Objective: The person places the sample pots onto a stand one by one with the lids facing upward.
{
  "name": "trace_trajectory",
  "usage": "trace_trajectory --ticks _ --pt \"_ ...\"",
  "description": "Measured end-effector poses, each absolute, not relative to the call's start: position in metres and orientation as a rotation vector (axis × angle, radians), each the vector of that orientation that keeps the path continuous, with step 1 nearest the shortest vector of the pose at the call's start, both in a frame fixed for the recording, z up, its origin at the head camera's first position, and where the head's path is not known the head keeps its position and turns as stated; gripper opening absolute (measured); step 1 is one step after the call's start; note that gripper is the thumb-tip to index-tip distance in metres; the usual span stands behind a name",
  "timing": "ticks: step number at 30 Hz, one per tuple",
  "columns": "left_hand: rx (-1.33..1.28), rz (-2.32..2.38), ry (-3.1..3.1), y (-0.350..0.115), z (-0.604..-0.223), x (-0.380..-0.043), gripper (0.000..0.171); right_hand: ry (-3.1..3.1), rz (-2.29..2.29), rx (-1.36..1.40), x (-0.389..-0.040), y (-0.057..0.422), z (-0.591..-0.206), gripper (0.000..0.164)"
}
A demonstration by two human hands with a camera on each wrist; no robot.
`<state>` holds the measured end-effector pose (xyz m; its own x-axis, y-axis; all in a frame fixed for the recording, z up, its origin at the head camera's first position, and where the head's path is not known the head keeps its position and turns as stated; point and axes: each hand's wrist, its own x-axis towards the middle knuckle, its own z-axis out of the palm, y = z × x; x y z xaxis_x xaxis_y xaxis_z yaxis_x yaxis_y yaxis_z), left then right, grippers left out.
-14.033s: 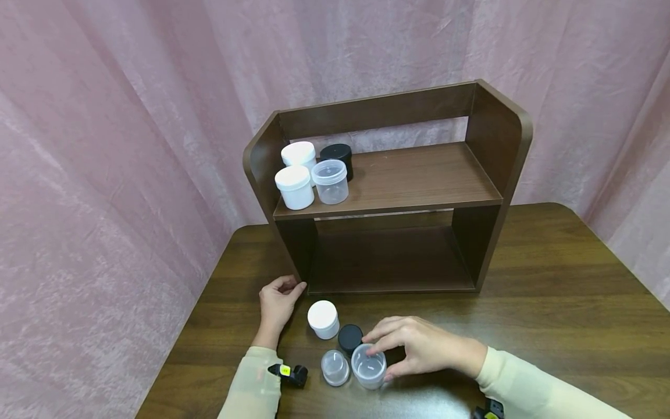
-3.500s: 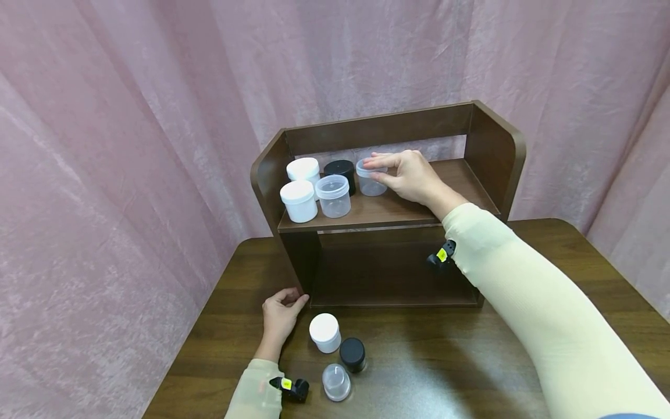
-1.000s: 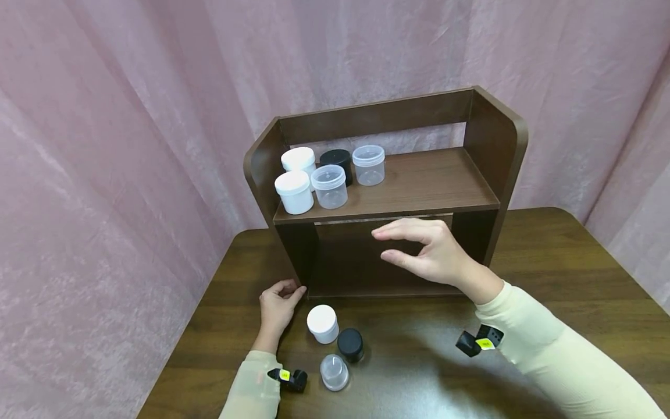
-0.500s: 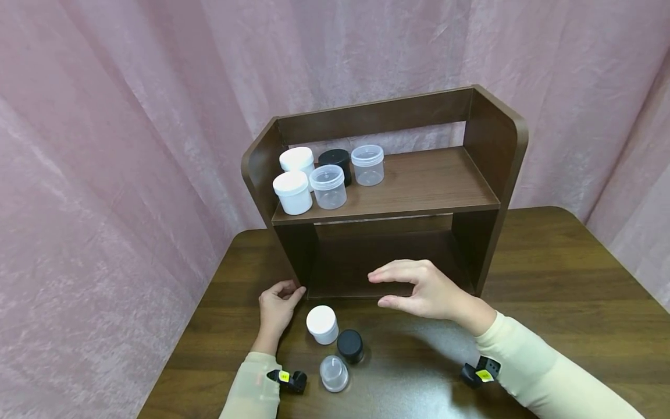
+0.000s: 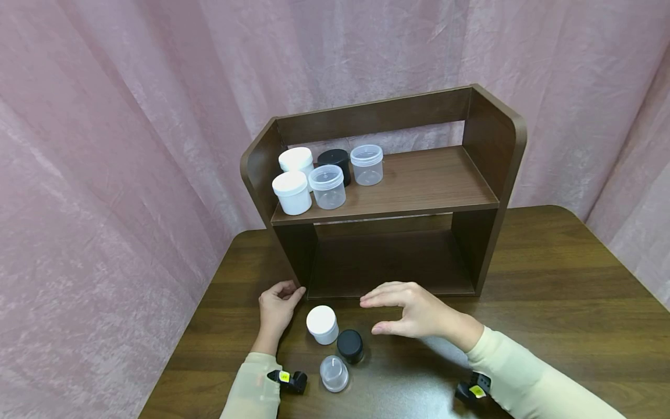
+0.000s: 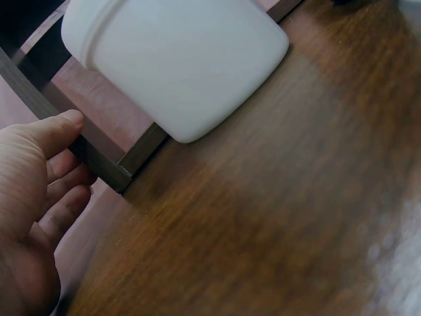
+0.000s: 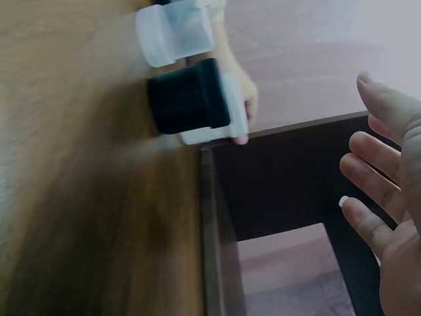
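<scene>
My left hand [image 5: 277,305] holds the lower left front edge of a brown wooden shelf [image 5: 419,206]; in the left wrist view the thumb [image 6: 62,131] lies against the side panel. My right hand [image 5: 419,308] hovers over the table, thumb and fingers apart, with nothing in it. Left of it stand a white lidded jar [image 5: 322,326], a small black jar [image 5: 350,346] and a clear jar [image 5: 334,373] that sits lid-down. The right wrist view shows the black jar [image 7: 187,95] with the clear jar [image 7: 174,33] beside it.
Several jars stand on the upper shelf's left part: two white ones [image 5: 292,193], a black one [image 5: 335,163] and two clear ones [image 5: 328,187]. The wooden table [image 5: 565,279] reaches past both sides of the shelf. A pink curtain [image 5: 157,116] hangs behind.
A clear jar went from the table to the upper shelf, where my right hand let it go. That hand has since come down toward the table jars. My left hand has stayed put.
</scene>
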<state>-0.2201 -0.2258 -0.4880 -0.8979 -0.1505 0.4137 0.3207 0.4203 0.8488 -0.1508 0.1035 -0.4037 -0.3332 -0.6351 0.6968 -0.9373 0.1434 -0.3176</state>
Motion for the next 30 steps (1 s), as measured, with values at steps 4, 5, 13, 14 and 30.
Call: trace_trajectory --ticks 4,5,13,14,30 --pt "-0.133 -1.472 -2.259 -0.226 -0.488 -0.219 0.016 -2.088 0.990 1.523 -0.149 0.102 -0.411 0.042" --pt "-0.131 -1.472 -2.259 -0.226 -0.488 -0.219 0.016 -2.102 0.982 1.528 -0.149 0.101 -0.413 0.042" --pt "-0.135 -1.450 -2.256 -0.226 -0.490 -0.218 0.016 -2.158 0.899 1.590 -0.146 0.095 -0.427 0.043" --pt "-0.139 -1.448 -2.253 -0.226 -0.491 -0.218 0.016 -2.169 0.893 1.595 -0.146 0.094 -0.428 0.043" --pt "-0.155 -1.451 -2.242 -0.224 -0.488 -0.219 0.015 -2.231 0.821 1.674 -0.146 0.071 -0.439 0.045"
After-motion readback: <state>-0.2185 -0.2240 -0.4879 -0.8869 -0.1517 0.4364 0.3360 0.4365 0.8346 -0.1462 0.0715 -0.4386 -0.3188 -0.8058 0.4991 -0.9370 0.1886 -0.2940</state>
